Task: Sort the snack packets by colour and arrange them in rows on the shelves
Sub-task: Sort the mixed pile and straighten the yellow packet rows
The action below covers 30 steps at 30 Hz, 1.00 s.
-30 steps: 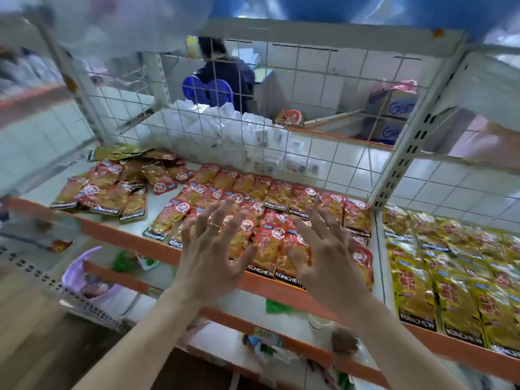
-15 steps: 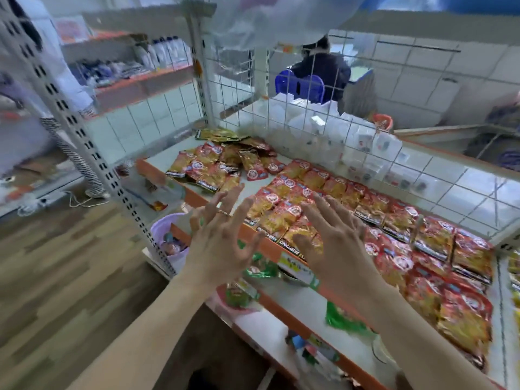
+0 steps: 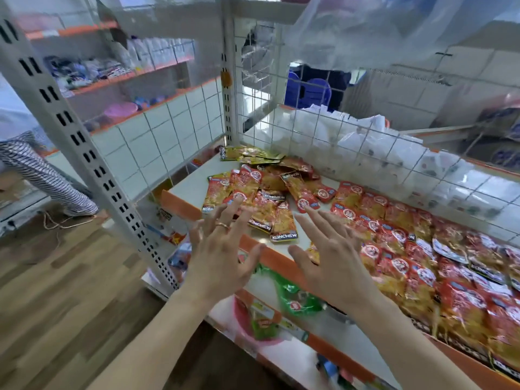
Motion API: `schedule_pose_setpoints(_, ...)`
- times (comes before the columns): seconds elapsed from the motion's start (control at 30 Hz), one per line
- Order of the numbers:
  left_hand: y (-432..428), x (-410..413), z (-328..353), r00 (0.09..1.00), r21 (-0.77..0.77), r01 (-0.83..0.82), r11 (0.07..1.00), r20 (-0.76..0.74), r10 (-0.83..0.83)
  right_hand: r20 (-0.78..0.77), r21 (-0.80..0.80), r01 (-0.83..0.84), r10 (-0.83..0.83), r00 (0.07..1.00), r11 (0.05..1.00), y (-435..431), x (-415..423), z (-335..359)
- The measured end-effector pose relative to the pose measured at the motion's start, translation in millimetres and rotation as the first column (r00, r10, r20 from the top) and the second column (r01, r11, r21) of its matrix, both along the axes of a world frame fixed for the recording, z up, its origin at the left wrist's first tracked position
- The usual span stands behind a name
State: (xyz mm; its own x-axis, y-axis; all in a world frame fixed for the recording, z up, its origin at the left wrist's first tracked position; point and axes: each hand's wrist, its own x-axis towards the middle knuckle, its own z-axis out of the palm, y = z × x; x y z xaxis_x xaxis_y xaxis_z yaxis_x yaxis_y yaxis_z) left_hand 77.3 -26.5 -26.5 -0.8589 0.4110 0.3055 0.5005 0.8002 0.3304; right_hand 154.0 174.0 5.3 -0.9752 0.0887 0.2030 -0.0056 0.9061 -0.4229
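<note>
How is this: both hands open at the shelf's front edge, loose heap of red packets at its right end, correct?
Wrong end: the head view shows the loose heap of red packets at the left end of the shelf. Both the left hand and right hand are open at its front edge.

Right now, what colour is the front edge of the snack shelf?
Orange: the white shelf's front edge, clearest in head view.

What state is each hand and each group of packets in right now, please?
Left hand: open, fingers spread, holding nothing.
Right hand: open, fingers spread, holding nothing.
Loose red packets: jumbled, overlapping heap, not in rows.
Red packet rows: flat, in overlapping rows.
Gold packets: untidy pile in back corner.
</note>
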Motion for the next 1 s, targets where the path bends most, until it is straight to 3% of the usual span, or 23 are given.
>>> schedule_pose_setpoints(0.57,-29.2,-83.6,-26.1,0.998,-0.019,0.061,0.998,0.024,-0.061,0.111,0.013,0.084,-0.085,0.99,0.996,-46.7,-74.3,-31.0)
schedule_pose_setpoints(0.87,-7.2,-118.7,-28.1,0.99,0.015,-0.12,0.993,0.073,0.118,0.199,-0.061,0.146,-0.131,0.971,0.987,-30.1,-120.4,-34.2)
schedule_pose_setpoints(1.0,7.9,-127.5,-21.8,0.957,-0.167,-0.251,0.953,0.106,0.271,0.237,-0.027,0.266,-0.253,0.938,0.964,-25.4,-136.2,-35.0)
